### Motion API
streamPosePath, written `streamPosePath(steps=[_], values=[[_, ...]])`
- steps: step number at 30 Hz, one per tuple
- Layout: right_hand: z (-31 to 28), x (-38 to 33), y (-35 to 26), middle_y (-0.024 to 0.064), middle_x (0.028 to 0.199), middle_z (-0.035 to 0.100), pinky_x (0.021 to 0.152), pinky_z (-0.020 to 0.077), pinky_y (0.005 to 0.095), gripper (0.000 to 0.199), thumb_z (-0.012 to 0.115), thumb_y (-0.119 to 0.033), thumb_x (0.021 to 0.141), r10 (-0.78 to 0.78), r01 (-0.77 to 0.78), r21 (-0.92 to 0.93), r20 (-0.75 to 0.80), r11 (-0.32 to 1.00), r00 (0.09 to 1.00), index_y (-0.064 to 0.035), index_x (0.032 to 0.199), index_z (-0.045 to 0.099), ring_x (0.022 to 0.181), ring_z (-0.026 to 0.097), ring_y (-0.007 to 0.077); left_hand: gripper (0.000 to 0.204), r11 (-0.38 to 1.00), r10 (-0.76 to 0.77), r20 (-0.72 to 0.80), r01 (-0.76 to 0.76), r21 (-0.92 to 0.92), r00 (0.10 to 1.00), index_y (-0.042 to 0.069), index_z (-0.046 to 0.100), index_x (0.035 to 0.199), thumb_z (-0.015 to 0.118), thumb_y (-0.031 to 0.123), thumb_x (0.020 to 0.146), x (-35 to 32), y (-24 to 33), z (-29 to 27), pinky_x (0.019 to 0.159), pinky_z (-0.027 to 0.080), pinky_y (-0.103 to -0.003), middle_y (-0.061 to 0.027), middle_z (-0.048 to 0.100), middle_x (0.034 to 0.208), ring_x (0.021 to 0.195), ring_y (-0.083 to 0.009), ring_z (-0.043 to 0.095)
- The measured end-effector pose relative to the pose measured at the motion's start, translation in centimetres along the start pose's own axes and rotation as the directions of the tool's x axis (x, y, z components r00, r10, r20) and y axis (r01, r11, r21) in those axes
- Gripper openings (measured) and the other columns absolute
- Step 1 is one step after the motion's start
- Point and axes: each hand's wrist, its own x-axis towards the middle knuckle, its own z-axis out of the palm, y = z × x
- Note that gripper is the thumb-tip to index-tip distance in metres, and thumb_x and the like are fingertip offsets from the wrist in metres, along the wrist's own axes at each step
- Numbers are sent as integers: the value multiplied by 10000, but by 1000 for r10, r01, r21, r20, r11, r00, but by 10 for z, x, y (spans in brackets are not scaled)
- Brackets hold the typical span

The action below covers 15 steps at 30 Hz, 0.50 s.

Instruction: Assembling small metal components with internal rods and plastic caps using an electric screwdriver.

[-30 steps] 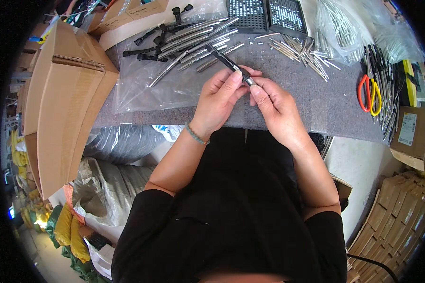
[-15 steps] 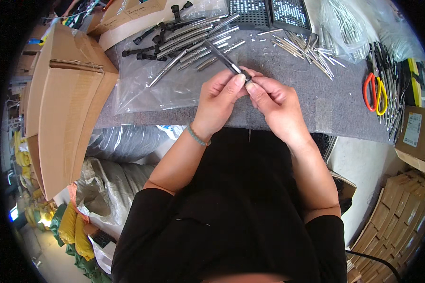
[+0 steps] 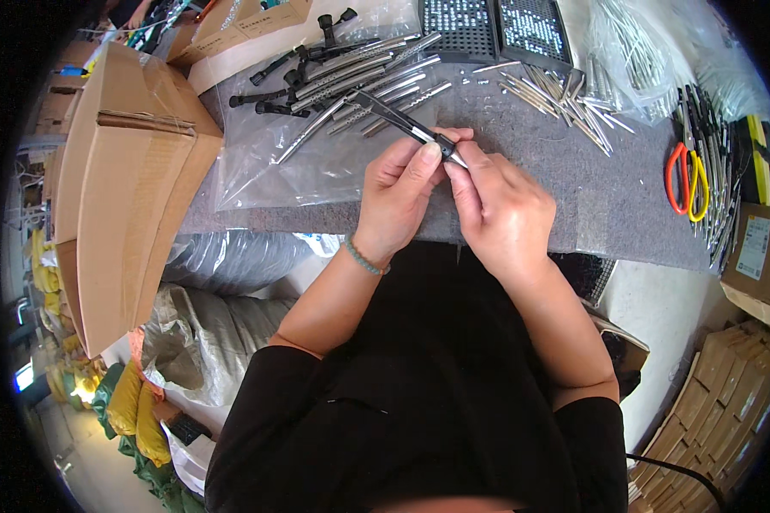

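My left hand (image 3: 395, 192) is closed around a slim dark-and-silver metal tube (image 3: 393, 115), near a black fitting (image 3: 444, 147) at the tube's near end. The tube slants up and left over the table. My right hand (image 3: 509, 209) pinches a small silver piece (image 3: 459, 159) against that fitting; most of the piece is hidden by the fingers. Beyond my left hand, several perforated silver tubes (image 3: 351, 79) lie in a heap with black-ended parts (image 3: 269, 109) on a clear plastic sheet (image 3: 257, 184).
At the back stand black trays of small metal bits (image 3: 532, 34). Thin metal rods (image 3: 565, 98) lie right of centre. Scissors with red and yellow handles (image 3: 687, 184) rest at the right, beside bundled rods. A tall cardboard box (image 3: 115, 205) stands at the left edge.
My right hand has turned, its back now more upward, and shifted slightly right at the fitting. A silver piece now shows between its fingers. The whole view has shifted slightly.
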Motion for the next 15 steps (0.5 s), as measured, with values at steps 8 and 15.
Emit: streamPosePath(steps=[8,15], values=[[3,1,-2,87,775,632,529,475,335,227,664,-167,801,-47,40,-133,-50,990,998,-71,1005,634,608,611,247,289,999,20,-56,-22,-28,998,-43,538,1134,405,154,969,0,-2,1,978,406,-406,-192,524,1232,1108,-281,535],[-3,6,-3,72,743,608,515,484,355,202,604,-226,838,104,-110,98,63,989,993,-87,983,621,625,619,263,291,999,12,-42,-14,-51,999,-39,535,1146,406,153,968,1,-3,-2,984,405,-407,-194,514,1249,1115,-276,530]])
